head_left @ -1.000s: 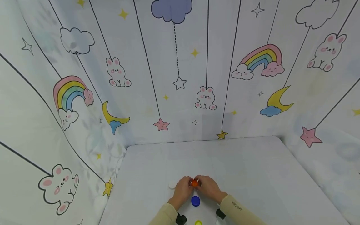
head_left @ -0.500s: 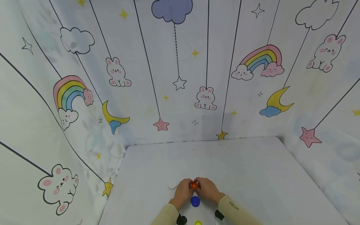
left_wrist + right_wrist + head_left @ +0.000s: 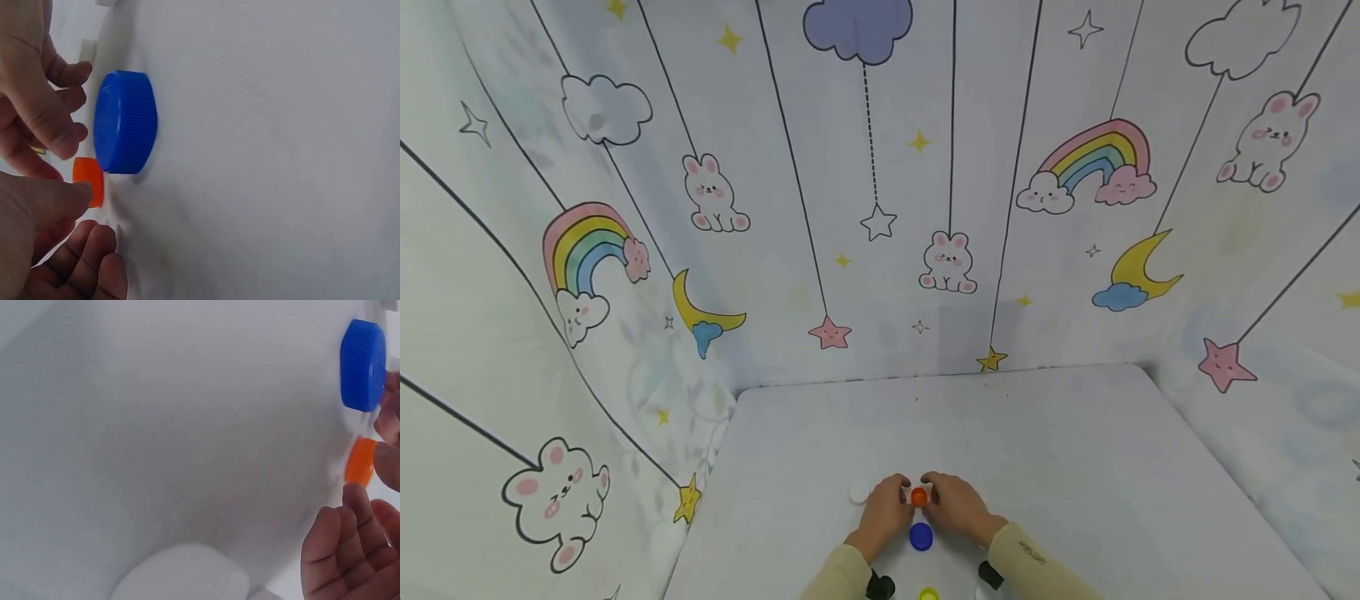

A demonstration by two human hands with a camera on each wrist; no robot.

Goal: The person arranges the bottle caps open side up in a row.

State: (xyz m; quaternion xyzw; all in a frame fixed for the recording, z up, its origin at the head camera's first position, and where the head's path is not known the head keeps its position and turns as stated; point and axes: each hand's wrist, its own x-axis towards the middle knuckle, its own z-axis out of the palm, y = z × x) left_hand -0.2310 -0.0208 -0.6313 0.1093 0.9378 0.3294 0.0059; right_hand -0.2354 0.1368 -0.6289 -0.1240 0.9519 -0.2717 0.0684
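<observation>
the fingers of the left hand [image 3: 883, 512] and the right hand [image 3: 958, 504] are relaxed and gently bent, clasping nothing; they frame the orange cap [image 3: 919, 497] from either side. each thumb overlaps it in its own wrist view, so whether skin touches plastic cannot be told. the orange cap sits just beyond the blue cap [image 3: 921, 537], seen from the person, apparently resting on the white table [image 3: 1037, 450]. it looks like light, stiff plastic, hard to break but quick to skid or tip if nudged. its short side wall is the place to hold, thumb against forefinger at mid-height; the top gives little purchase. the blue cap, larger and ribbed, should offer better grip. farther out, a white cap [image 3: 859, 495] lies beyond and left of the blue cap, and a yellow ring-shaped piece [image 3: 928, 594] on its near side.
</observation>
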